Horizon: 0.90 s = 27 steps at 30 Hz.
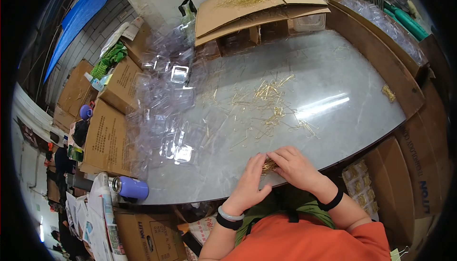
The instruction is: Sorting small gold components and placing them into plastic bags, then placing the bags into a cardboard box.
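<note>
At the table's near edge, a small bundle of thin gold-coloured wire pieces [269,166] is held between my two hands. My left hand [249,181] presses along the bundle's left side, its fingers together and its thumb apart. From the right, my right hand [296,168] closes its bent fingers over the bundle. The lower part of the bundle is hidden by the hands. Farther up the table lies a loose, tangled scatter of the same gold wire pieces [271,91], with thinner strays around it.
Clear plastic cases [181,94] are heaped along the table's left side. Cardboard [262,4] with more wire pieces on it stands at the back. A purple bottle [131,188] is at the left corner. Cardboard boxes [112,132] line the left, and a cardboard wall [381,61] bounds the right.
</note>
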{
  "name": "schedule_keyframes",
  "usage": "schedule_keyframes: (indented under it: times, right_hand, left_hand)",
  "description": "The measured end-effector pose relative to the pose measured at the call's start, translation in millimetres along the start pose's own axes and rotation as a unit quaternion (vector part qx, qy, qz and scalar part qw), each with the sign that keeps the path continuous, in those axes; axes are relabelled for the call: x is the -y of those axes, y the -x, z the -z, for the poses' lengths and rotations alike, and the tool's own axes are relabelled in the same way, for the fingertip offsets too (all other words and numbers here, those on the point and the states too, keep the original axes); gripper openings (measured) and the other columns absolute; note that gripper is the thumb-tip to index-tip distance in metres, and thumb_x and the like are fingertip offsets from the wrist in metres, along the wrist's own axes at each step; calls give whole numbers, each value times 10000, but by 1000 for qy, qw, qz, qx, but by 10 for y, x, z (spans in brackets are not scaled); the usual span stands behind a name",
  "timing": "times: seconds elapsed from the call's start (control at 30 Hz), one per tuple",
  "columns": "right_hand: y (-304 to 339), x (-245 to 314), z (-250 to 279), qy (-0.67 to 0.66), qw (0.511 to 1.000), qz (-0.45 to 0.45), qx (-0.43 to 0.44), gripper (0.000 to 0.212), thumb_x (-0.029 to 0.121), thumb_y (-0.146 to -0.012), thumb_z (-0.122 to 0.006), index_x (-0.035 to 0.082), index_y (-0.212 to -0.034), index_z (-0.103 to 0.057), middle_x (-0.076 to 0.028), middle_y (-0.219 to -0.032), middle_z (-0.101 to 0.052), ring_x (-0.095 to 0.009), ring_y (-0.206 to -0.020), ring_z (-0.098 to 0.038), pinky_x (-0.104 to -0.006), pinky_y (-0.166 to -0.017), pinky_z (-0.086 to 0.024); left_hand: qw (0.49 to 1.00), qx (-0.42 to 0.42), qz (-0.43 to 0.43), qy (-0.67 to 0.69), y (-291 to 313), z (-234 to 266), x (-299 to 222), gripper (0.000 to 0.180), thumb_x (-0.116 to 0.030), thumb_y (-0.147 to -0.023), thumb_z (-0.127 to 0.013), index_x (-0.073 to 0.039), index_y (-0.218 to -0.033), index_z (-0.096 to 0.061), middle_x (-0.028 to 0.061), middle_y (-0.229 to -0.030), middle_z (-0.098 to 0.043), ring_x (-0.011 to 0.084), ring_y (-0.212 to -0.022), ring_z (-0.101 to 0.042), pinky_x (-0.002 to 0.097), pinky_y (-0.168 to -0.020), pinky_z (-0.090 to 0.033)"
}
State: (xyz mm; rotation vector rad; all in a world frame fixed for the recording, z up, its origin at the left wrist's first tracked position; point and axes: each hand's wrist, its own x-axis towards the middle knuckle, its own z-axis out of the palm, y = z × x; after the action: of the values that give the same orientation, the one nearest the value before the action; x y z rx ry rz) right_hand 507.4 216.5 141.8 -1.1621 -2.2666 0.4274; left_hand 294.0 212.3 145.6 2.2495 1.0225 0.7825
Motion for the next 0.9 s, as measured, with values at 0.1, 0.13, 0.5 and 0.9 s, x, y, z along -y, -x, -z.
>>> schedule_keyframes:
  times: [0.1,0.13,0.5,0.9]
  right_hand:
    - [24,29,70,-95,994,21,-41,600,63,-849,-732,1,-1399,-500,-171,-1347,-586,-374,-1267,-532,-432,-1058,-459]
    - [38,-1,82,-117,992,17,-42,582,61,-854,-728,-3,-1389,-510,-171,-1348,-588,-374,-1266,-536,-432,-1061,-458]
    - [52,-31,-32,-82,988,-17,-128,404,43,-853,-722,18,-1243,-619,-161,-1226,-646,-371,-1098,-606,-443,-935,-503]
    - [-5,204,-117,-254,952,-114,-128,324,-59,-861,-625,34,-1170,-663,-154,-1152,-628,-312,-1036,-635,-361,-887,-523]
  left_hand:
    - [998,-15,-3,-54,46,-95,58,622,-42,-916,-650,47,-1477,-396,277,-1454,-450,445,-1380,-423,481,-1154,-364]
    - [997,-22,-10,-76,50,-136,94,617,-37,-915,-650,46,-1474,-402,276,-1448,-456,445,-1377,-428,484,-1152,-367]
    - [995,-40,-12,-87,48,-161,78,594,-27,-919,-654,45,-1461,-422,274,-1419,-482,457,-1360,-442,491,-1142,-382]
    - [992,-73,-10,-98,39,-249,100,559,-38,-906,-675,51,-1414,-461,268,-1370,-518,459,-1319,-478,496,-1107,-412]
